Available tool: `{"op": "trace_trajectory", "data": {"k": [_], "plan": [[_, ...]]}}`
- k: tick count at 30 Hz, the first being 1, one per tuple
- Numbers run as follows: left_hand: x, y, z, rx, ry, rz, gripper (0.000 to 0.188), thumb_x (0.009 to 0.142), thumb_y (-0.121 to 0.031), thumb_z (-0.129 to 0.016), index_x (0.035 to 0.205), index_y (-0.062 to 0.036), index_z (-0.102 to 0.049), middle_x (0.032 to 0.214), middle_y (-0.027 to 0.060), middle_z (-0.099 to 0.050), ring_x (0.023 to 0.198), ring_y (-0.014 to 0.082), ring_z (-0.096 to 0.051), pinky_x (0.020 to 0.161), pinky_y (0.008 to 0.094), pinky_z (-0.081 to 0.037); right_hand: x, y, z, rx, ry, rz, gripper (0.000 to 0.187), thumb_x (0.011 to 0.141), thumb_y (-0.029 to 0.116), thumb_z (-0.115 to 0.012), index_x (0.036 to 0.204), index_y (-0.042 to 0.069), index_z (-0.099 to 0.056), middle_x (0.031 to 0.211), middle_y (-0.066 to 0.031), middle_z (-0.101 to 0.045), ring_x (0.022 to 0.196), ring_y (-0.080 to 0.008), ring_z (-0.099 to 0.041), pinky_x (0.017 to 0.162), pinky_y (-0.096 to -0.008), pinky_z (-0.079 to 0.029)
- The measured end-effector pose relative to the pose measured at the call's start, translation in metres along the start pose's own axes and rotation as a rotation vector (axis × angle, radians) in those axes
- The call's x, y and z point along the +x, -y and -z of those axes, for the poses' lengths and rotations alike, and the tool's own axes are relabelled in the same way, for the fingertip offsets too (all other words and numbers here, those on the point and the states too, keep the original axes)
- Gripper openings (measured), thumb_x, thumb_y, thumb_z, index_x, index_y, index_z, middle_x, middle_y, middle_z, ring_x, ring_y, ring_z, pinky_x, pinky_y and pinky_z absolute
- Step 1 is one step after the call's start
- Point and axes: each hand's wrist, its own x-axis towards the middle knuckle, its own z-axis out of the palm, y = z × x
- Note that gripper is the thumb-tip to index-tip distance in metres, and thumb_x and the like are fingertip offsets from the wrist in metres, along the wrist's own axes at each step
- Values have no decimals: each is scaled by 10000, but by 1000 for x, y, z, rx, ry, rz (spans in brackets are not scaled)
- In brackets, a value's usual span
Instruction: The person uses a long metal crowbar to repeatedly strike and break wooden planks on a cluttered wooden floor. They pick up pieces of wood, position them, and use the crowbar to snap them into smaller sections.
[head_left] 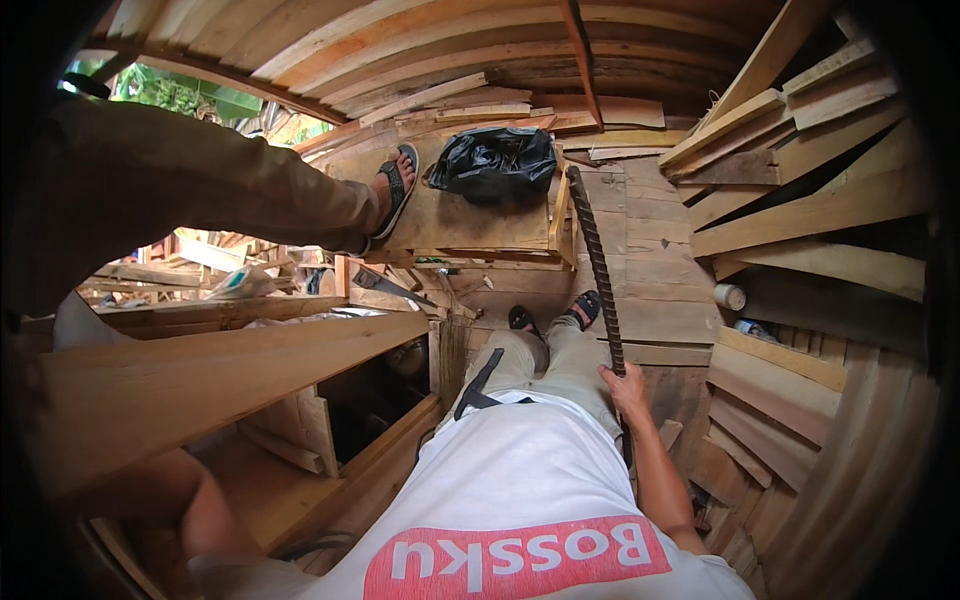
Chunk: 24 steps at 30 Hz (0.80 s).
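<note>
My right hand (627, 392) is closed round a long, dark ribbed steel bar (597, 262). The bar rises away from me, and its far end is beside a low wooden platform (470, 228). A wide wooden plank (230, 375) crosses the left side, large and close. Part of my left arm (205, 515) shows below it, but the hand is hidden behind the plank or lost in the dark rim. Atop the platform lies a crumpled black plastic bag (495, 165).
Another person's trousered leg (220, 175) reaches in from the upper left, its sandalled foot (397, 190) on the platform. A handsaw (388, 287) lies left of my feet. Stacked boards (800, 225) crowd the right side, near a small can (730, 296). Wooden walls enclose the space.
</note>
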Motion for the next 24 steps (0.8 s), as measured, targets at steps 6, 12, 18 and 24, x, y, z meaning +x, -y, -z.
{"op": "trace_trajectory", "data": {"k": [6, 12, 18, 24], "plan": [[-76, 104, -56, -68, -398, -147, 420, 779, -134, -620, 1144, -69, -423, 933, 81, -478, 903, 202, -525, 999, 408, -389, -4, 5, 16, -86, 23, -11, 303, 775, 274, -670, 750, -17, -589, 590, -103, -537, 570, -187, -508, 592, -377, -435], [-170, 180, -142, -183, -776, 122, 496, 714, -19, -653, 1136, -76, -399, 961, 82, -487, 988, 229, -534, 1035, 458, -380, -16, 14, 23, -277, 94, 53, 285, 781, 267, -662, 766, -10, -598, 599, -112, -546, 583, -191, -505, 605, -376, -438], [-253, 236, -236, -219, -1001, 373, 552, 682, -22, -734, 1115, -83, -397, 987, 72, -494, 1064, 238, -530, 1016, 419, -392, -63, 59, 15, -351, 263, 251, 355, 820, 306, -662, 765, -34, -580, 592, -86, -521, 590, -175, -481, 596, -373, -424], [-300, 248, -286, -120, -1073, 446, 540, 696, -28, -761, 1104, -82, -410, 1017, 66, -483, 1104, 214, -512, 1002, 381, -395, -125, 104, 12, -351, 564, 496, 284, 932, 251, -559, 1065, 0, -570, 653, -53, -563, 583, -126, -505, 552, -302, -413]]}}
